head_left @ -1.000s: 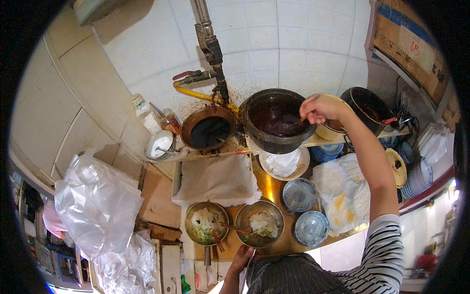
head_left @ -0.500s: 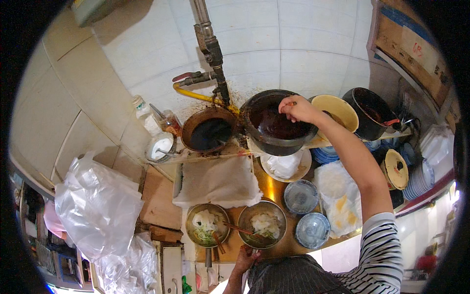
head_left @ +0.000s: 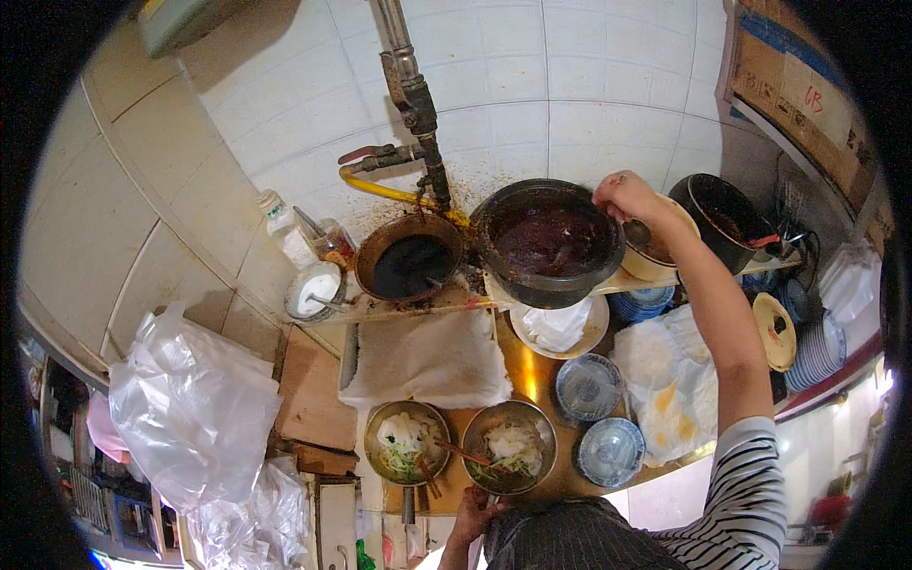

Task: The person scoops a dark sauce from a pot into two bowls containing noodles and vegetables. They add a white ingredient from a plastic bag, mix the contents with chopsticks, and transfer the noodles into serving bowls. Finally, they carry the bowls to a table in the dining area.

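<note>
My left hand (head_left: 478, 516) is closed round the short handle of a metal pan (head_left: 546, 429) at the front edge of the counter. White noodles (head_left: 508, 443) and shredded greens lie in it, with chopsticks (head_left: 475, 456) across its left rim. My right hand (head_left: 629, 198) is closed over the near-left rim of a cream-yellow pot (head_left: 686, 228) on the shelf, right of a black pot (head_left: 503, 275) of dark red sauce. Below the fingers shows a brown rounded thing (head_left: 636, 231); whether they hold it is hidden.
A second pan (head_left: 372, 454) of noodles stands left. Two blue-white bowls (head_left: 611, 451) sit right. A cloth-covered tray (head_left: 423, 366), a wok (head_left: 364, 275) of dark liquid and a gas pipe (head_left: 423, 123) lie beyond. Plastic bags (head_left: 190, 399) hang left; another black pot (head_left: 708, 242) stands right.
My right hand has moved right, from over the black pot's sauce to the yellow pot. My left hand stays at the pan handle. The view has shifted slightly.
</note>
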The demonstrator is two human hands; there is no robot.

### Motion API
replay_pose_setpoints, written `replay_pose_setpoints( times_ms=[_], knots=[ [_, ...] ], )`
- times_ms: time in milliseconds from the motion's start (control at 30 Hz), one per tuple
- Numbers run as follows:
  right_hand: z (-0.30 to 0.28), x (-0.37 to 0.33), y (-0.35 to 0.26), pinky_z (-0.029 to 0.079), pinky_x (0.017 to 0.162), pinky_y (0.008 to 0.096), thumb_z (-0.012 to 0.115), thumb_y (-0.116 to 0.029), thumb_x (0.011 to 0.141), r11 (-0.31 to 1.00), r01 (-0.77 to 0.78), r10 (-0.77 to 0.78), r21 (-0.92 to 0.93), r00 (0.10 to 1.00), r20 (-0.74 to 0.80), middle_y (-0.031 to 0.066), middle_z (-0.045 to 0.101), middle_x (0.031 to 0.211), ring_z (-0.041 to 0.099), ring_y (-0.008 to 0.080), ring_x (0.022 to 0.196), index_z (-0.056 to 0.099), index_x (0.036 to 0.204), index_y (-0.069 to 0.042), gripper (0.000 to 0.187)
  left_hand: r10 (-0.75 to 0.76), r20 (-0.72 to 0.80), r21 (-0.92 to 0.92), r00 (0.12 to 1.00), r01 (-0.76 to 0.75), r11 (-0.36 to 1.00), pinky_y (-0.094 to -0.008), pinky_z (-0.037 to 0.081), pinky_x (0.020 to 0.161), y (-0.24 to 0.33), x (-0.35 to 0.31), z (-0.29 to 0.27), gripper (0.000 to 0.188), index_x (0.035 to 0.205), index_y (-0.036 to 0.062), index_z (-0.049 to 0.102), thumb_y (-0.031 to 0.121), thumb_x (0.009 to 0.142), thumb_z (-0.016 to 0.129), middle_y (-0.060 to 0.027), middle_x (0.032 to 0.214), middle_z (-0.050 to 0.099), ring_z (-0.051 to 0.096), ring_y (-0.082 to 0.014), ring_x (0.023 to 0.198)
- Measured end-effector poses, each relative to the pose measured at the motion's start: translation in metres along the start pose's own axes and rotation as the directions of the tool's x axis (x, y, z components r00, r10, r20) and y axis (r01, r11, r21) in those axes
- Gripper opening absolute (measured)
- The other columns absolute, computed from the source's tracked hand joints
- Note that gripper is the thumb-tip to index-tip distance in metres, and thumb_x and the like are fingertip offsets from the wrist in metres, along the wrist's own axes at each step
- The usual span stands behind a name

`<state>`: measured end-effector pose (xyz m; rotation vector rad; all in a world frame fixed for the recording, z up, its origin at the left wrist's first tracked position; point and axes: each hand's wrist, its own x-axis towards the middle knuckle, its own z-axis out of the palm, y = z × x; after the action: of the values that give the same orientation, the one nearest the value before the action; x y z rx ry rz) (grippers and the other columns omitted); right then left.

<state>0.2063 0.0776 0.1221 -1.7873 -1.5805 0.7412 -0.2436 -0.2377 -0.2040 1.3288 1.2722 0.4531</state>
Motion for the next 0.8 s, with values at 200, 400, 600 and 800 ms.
replay_pose_setpoints(
  times_ms=[200,400,600,800],
  knots=[
    [0.068,0.023,-0.010,0.044,0.051,0.0295,0.052,-0.021,0.080,0.915,0.400,-0.396,0.043,0.915,-0.081,0.0072,0.059,0.063,0.055,0.0145,0.056,0.066,0.075,-0.004,0.023,-0.031,0.012,-0.285,0.999,0.033,0.958,-0.0279,0.047,0.061,0.046,-0.013,-0.004,0.043,0.108,-0.0024,0.046,0.008,0.075,0.072,-0.0073,0.092,0.058,0.054,-0.0122,0.077],
    [0.062,-0.021,-0.040,0.039,0.043,0.0230,0.054,-0.018,0.080,0.961,0.194,-0.255,0.198,0.898,0.359,0.0021,0.056,0.060,0.050,0.0092,0.049,0.064,0.075,-0.004,0.018,0.098,0.089,-0.222,0.991,-0.076,0.972,-0.0290,0.045,0.044,0.009,-0.005,-0.003,0.054,0.114,0.0077,0.025,0.008,0.081,0.067,-0.0145,0.092,0.058,0.055,-0.0167,0.062],
    [-0.012,-0.032,-0.014,0.035,0.038,0.0216,0.056,-0.021,0.078,0.996,-0.051,0.022,0.079,0.945,0.327,0.0035,0.056,0.058,0.048,0.0086,0.044,0.064,0.074,-0.003,0.020,0.019,0.028,-0.435,0.999,-0.005,0.901,-0.0274,0.047,0.056,0.042,-0.013,-0.003,0.038,0.105,-0.0023,0.047,0.007,0.077,0.071,-0.0090,0.088,0.062,0.057,-0.0131,0.070],
    [0.007,0.014,0.017,0.041,0.043,0.0257,0.055,-0.023,0.081,0.995,0.044,-0.044,0.092,0.999,-0.009,0.0066,0.059,0.063,0.053,0.0120,0.050,0.064,0.077,-0.002,0.023,-0.051,0.026,-0.370,0.998,0.058,0.927,-0.0260,0.047,0.056,0.067,-0.021,-0.011,0.046,0.111,-0.0009,0.038,0.003,0.078,0.069,-0.0109,0.093,0.061,0.057,-0.0141,0.070]
  ],
)
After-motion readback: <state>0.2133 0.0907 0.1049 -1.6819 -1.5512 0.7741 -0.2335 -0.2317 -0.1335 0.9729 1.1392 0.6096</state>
